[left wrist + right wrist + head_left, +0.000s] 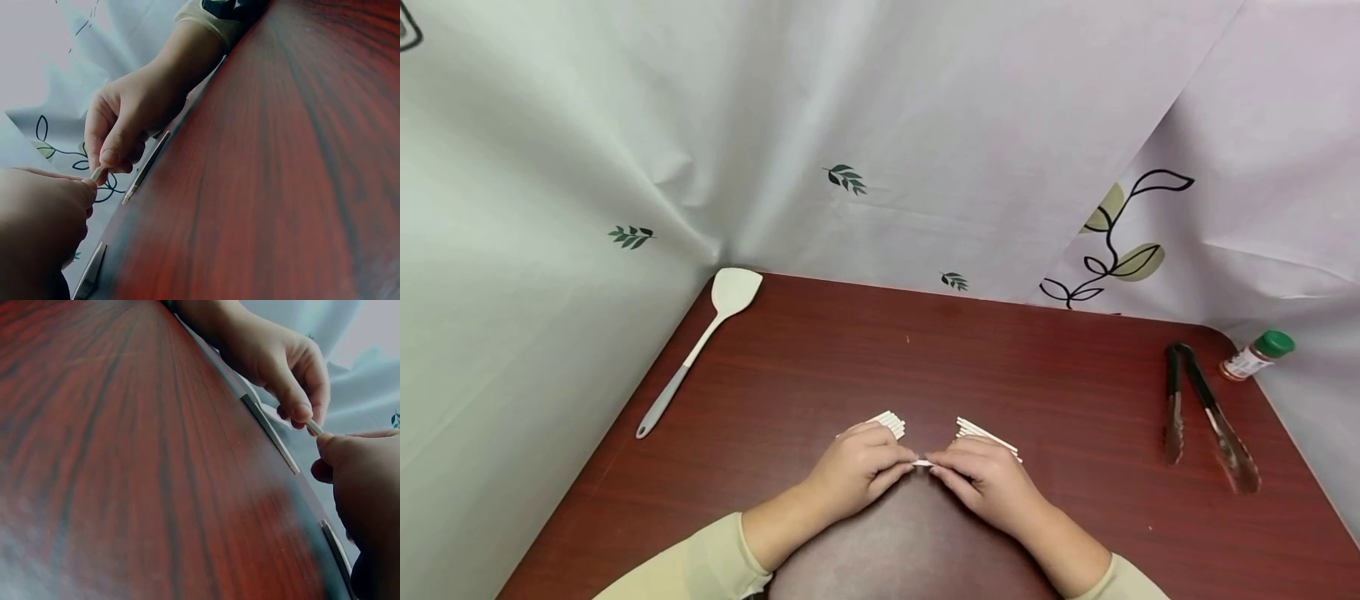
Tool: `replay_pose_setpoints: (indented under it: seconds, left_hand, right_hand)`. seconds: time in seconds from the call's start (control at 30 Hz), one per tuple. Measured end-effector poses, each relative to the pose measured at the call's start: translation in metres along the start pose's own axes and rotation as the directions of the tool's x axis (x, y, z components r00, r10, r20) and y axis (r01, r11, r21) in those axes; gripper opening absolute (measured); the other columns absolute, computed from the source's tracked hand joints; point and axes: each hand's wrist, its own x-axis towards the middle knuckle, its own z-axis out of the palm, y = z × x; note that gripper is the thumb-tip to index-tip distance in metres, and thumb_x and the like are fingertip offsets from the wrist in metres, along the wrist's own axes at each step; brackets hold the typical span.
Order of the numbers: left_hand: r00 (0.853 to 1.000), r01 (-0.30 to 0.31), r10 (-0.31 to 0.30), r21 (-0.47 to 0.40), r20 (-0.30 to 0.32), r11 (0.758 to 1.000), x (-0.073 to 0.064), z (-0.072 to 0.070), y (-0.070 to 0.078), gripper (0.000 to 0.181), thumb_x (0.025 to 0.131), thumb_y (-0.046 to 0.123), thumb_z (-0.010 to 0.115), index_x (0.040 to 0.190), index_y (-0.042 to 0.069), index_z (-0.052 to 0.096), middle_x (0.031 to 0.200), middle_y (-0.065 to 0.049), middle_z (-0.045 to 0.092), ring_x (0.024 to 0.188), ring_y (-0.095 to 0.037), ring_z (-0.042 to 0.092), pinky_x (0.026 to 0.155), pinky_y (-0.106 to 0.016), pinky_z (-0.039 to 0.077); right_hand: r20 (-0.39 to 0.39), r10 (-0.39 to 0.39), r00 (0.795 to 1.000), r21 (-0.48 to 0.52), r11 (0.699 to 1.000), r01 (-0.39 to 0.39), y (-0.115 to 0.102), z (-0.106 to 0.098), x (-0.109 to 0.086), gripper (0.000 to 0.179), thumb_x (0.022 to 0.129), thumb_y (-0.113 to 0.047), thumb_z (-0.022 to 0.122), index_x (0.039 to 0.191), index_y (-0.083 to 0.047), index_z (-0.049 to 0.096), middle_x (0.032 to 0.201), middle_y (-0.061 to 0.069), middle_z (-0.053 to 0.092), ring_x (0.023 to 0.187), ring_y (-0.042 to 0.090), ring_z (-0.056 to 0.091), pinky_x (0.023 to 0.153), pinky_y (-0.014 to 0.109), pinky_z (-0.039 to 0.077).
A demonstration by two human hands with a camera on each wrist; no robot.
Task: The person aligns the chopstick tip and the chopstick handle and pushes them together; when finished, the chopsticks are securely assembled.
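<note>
My left hand [857, 468] and right hand [992, 483] meet in front of me over the table. Between their fingertips a thin white stick [922, 462] shows, pinched at one end by each hand; most of its length is hidden by the fingers. In the right wrist view the same stick [314, 427] spans the small gap from thumb to thumb. Behind the left hand lies a bundle of white sticks [891, 423], partly covered by that hand. More white sticks [988, 437] lie just beyond the right hand, slanting down to the right.
A spatula [700, 342] with a white head and grey handle lies along the table's left edge. To the right, tongs [1210, 408] with black handles lie spread apart beside a green-capped spice bottle [1257, 356]. Printed cloth [895, 125] hangs around the reddish-brown table [820, 358].
</note>
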Motion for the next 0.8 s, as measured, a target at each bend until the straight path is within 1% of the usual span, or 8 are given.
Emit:
replay_pose_setpoints:
  seconds: [0.13, 0.23, 0.33, 0.43, 0.6, 0.7, 0.8]
  left_hand:
    - [1.0, -0.02, 0.02, 0.014, 0.017, 1.0, 0.0005, 0.0006, 0.0004, 0.013, 0.086, 0.013, 0.088, 0.098, 0.017, 0.083, 0.081, 0.01, 0.065, 0.078, -0.009, 0.062, 0.08, -0.03, 0.054]
    - [0.999, -0.036, 0.035, 0.017, 0.023, 0.999, 0.0003, 0.001, 0.0008, 0.013, 0.086, 0.014, 0.088, 0.097, 0.017, 0.083, 0.079, 0.01, 0.063, 0.076, -0.008, 0.06, 0.077, -0.027, 0.053]
    - [0.999, -0.041, 0.041, 0.004, 0.029, 0.999, -0.0002, 0.0011, 0.0013, 0.013, 0.086, 0.013, 0.088, 0.098, 0.017, 0.082, 0.079, 0.01, 0.063, 0.075, -0.007, 0.059, 0.075, -0.024, 0.052]
    - [0.999, -0.038, 0.039, -0.021, 0.038, 0.999, -0.0005, 0.0014, 0.0019, 0.012, 0.087, 0.012, 0.087, 0.098, 0.015, 0.082, 0.08, 0.01, 0.064, 0.076, -0.006, 0.058, 0.073, -0.021, 0.051]
    - [0.998, -0.037, 0.039, -0.055, 0.045, 0.998, -0.0018, 0.0013, 0.0034, 0.011, 0.088, 0.01, 0.086, 0.098, 0.014, 0.082, 0.08, 0.009, 0.064, 0.075, -0.006, 0.056, 0.072, -0.018, 0.049]
    - [0.998, -0.036, 0.039, -0.071, 0.04, 0.997, -0.0013, 0.0008, 0.0045, 0.011, 0.088, 0.009, 0.085, 0.098, 0.013, 0.082, 0.08, 0.008, 0.064, 0.074, -0.006, 0.056, 0.071, -0.017, 0.049]
    - [0.999, -0.039, 0.041, -0.073, 0.031, 0.997, 0.0011, 0.0002, 0.0047, 0.012, 0.089, 0.009, 0.085, 0.1, 0.013, 0.082, 0.081, 0.009, 0.066, 0.075, -0.006, 0.058, 0.073, -0.019, 0.05]
  right_hand:
    - [-0.026, 0.074, 0.997, -0.009, 0.997, -0.074, -0.0019, 0.0014, -0.0018, 0.01, 0.097, -0.02, 0.081, 0.103, -0.012, 0.085, 0.094, -0.008, 0.078, 0.083, 0.01, 0.072, 0.08, 0.027, 0.056]
    - [-0.019, 0.081, 0.997, 0.026, 0.996, -0.08, -0.0033, 0.0034, -0.0019, 0.007, 0.096, -0.017, 0.082, 0.101, -0.014, 0.084, 0.092, -0.008, 0.077, 0.08, 0.009, 0.07, 0.076, 0.024, 0.055]
    - [-0.009, 0.071, 0.997, 0.068, 0.995, -0.07, -0.0041, 0.0044, -0.0008, 0.005, 0.097, -0.015, 0.081, 0.101, -0.014, 0.084, 0.091, -0.008, 0.076, 0.078, 0.008, 0.067, 0.073, 0.021, 0.054]
    - [-0.009, 0.065, 0.998, 0.095, 0.993, -0.063, -0.0042, 0.004, 0.0004, 0.005, 0.098, -0.015, 0.079, 0.101, -0.013, 0.083, 0.091, -0.007, 0.075, 0.077, 0.007, 0.067, 0.072, 0.019, 0.053]
    - [-0.011, 0.029, 1.0, 0.131, 0.991, -0.027, -0.0041, 0.005, 0.0018, 0.006, 0.1, -0.015, 0.077, 0.101, -0.012, 0.083, 0.09, -0.007, 0.075, 0.075, 0.005, 0.065, 0.07, 0.017, 0.052]
    - [-0.029, 0.007, 1.0, 0.141, 0.99, -0.003, -0.0034, 0.0072, 0.0014, 0.007, 0.101, -0.016, 0.077, 0.1, -0.012, 0.082, 0.089, -0.007, 0.074, 0.074, 0.004, 0.063, 0.069, 0.015, 0.05]
    - [-0.075, -0.016, 0.997, 0.124, 0.992, 0.025, -0.0021, 0.0089, 0.001, 0.009, 0.101, -0.017, 0.076, 0.1, -0.011, 0.083, 0.088, -0.005, 0.075, 0.074, 0.006, 0.065, 0.069, 0.016, 0.051]
